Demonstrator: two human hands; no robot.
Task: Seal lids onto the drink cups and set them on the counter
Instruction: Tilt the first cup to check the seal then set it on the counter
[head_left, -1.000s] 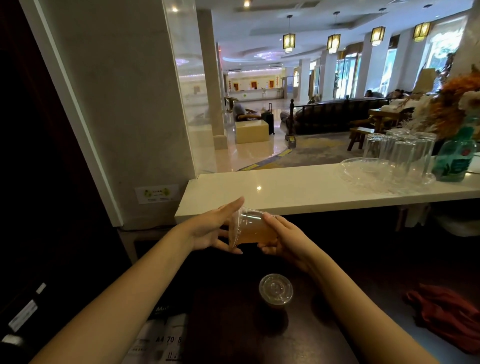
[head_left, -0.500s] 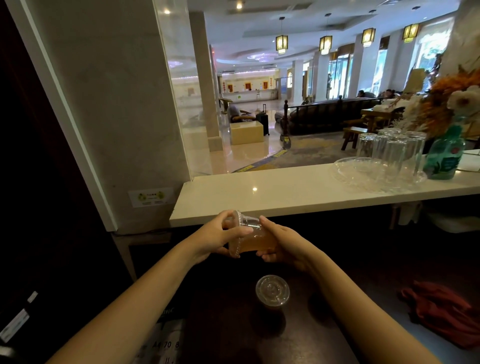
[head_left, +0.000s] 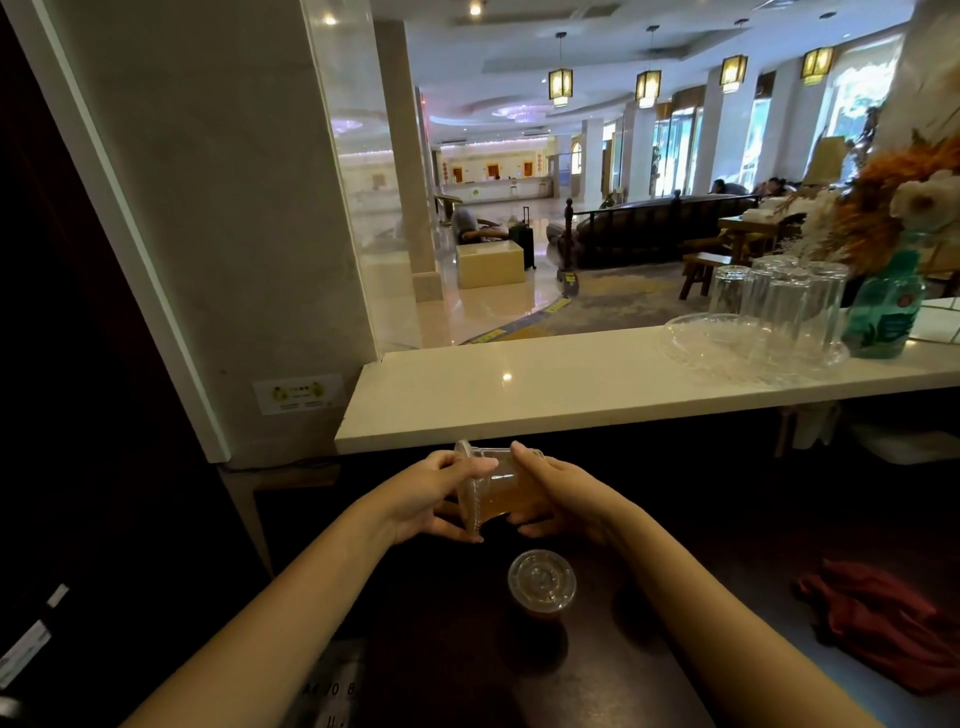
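Noted thin, clear, smooth plastic on the cup between the fingers, and ridged clear plastic on its lid. Saw the same glossy clear plastic on the lidded second cup just below the fingers. Recorded a polished, glossy white stone-like counter just beyond them, a dark wood-look tabletop with a dull sheen beneath, matt red cloth well to their right, and clear glass tumblers farther beyond.

I can read only one string: looks like "A4 70 8" on the printed sheet at the bottom edge, partly cut off. Wall sticker: yellow icons, print too small. Bottle label: illegible.
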